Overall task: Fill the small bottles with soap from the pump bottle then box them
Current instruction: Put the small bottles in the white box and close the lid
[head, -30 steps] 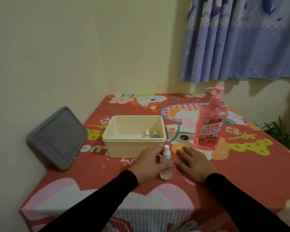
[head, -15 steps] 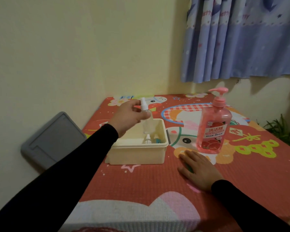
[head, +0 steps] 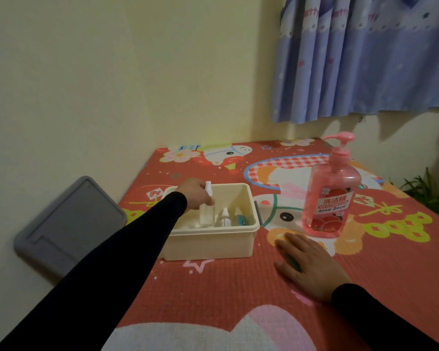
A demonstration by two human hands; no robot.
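Observation:
My left hand grips a small clear spray bottle and holds it upright inside the cream plastic box, its base near the box floor. Two other small bottles stand in the box to its right, one with a teal part. The pink pump bottle of soap stands to the right of the box. My right hand lies flat, palm down, on the table in front of the pump bottle, with something dark partly showing under its fingers.
The table wears a red cartoon-print mat. A grey lid leans against the wall left of the table. Blue curtains hang at the back right, and a green plant sits beyond the table's right edge.
My left hand picked the spray bottle up from the table, carried it over the box, and has lowered it into the box. My right hand has stayed flat on the table.

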